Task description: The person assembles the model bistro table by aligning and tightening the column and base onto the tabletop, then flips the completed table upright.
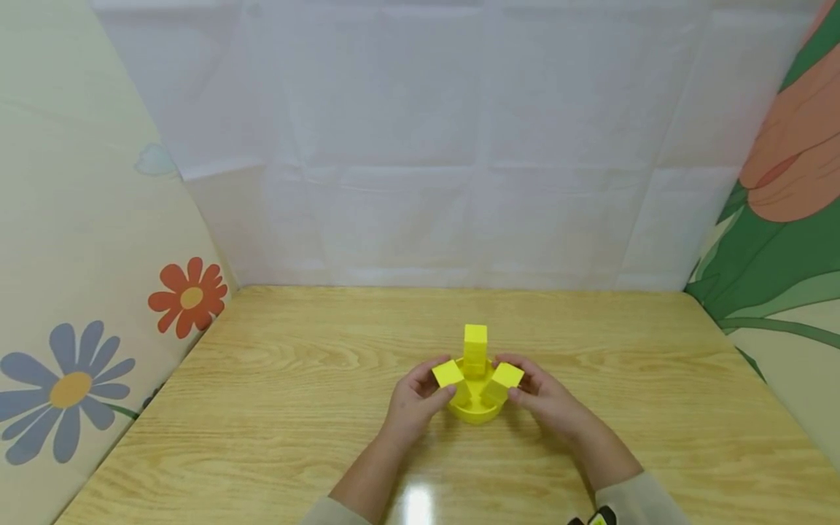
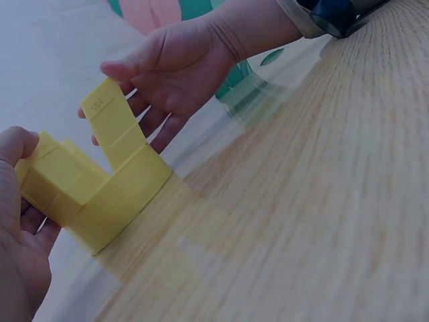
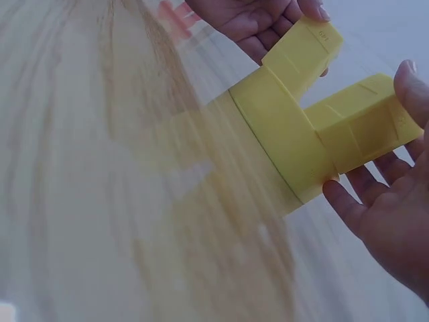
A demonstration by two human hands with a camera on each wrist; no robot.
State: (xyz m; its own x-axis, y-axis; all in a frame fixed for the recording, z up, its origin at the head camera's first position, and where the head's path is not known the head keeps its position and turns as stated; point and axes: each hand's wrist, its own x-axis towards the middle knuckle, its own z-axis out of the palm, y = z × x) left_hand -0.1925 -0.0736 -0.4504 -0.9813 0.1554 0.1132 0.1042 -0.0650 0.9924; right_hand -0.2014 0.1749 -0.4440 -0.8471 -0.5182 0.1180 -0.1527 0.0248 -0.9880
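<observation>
A yellow round base point(image 1: 475, 416) stands on the table between my hands, with three yellow block-shaped uprights rising from its rim. One upright point(image 1: 475, 343) is at the back, one point(image 1: 449, 372) leans out at left, another point(image 1: 507, 377) at right. My left hand point(image 1: 412, 405) holds the left upright between thumb and fingers. On the other side, my right hand point(image 1: 551, 397) grips the right upright the same way. Small raised digits show on an upright point(image 2: 110, 127) in the left wrist view. In the right wrist view, fingertips of the right hand point(image 3: 395, 215) reach the base's side.
The wood-grain table point(image 1: 295, 379) extends around the yellow piece. A white creased cloth point(image 1: 394, 146) hangs behind it. Flower-patterned panels point(image 1: 79, 219) stand at left and right. A dark band point(image 2: 335, 17) is on the right wrist.
</observation>
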